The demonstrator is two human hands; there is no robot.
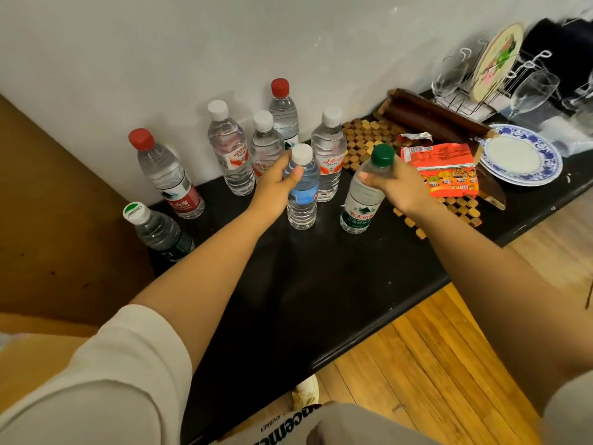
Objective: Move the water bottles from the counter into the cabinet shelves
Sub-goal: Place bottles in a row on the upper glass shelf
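Bottles (231, 149) crowd counter (321, 277). Left hand (279, 179) grips blue bottle (303, 191), right hand (393, 184) grips green-cap bottle (362, 200). Risk: lifting elbows topple neighbours.

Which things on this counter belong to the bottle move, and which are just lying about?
Job:
- blue-label bottle, gripped by left hand
- green-cap bottle, gripped by right hand
- six other bottles, e.g. red-cap bottle
- counter

Lying about:
- snack packet
- blue-and-white plates
- wooden mat
- wine glasses
- wire rack
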